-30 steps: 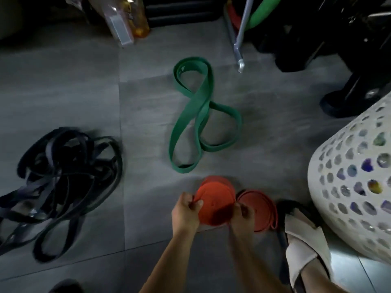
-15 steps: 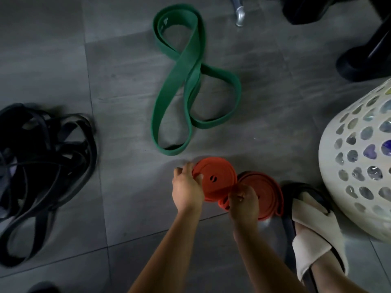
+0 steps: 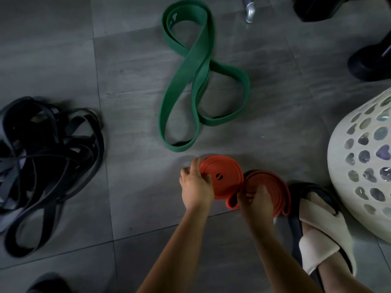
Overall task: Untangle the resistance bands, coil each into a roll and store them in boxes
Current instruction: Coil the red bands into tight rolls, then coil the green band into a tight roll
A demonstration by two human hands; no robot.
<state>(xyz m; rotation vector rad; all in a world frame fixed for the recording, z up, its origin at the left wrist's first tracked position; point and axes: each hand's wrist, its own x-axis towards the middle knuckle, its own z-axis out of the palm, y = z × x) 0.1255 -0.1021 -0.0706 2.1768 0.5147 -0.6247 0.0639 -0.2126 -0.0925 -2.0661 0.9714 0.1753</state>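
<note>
An orange resistance band is partly wound into a flat roll [image 3: 224, 176], held upright just above the grey tiled floor. My left hand [image 3: 195, 186] grips the roll's left edge. My right hand [image 3: 255, 198] pinches the band where it leaves the roll, in front of the band's loose orange loops [image 3: 273, 187] lying on the floor to the right. A wide green band [image 3: 198, 75] lies untangled in a twisted figure-eight farther out. A tangled heap of black bands [image 3: 48, 157] sits at the left.
A white perforated basket [image 3: 364, 161] stands at the right edge. My sandalled right foot [image 3: 317, 229] rests beside the orange loops. Dark equipment bases [image 3: 368, 62] and a metal tube end [image 3: 250, 12] lie at the top right. A dark shoe toe [image 3: 46, 284] shows bottom left.
The view has shifted down and closer. The roll has turned so its centre hole faces me, and my right hand has slid lower along the band leaving the roll.
</note>
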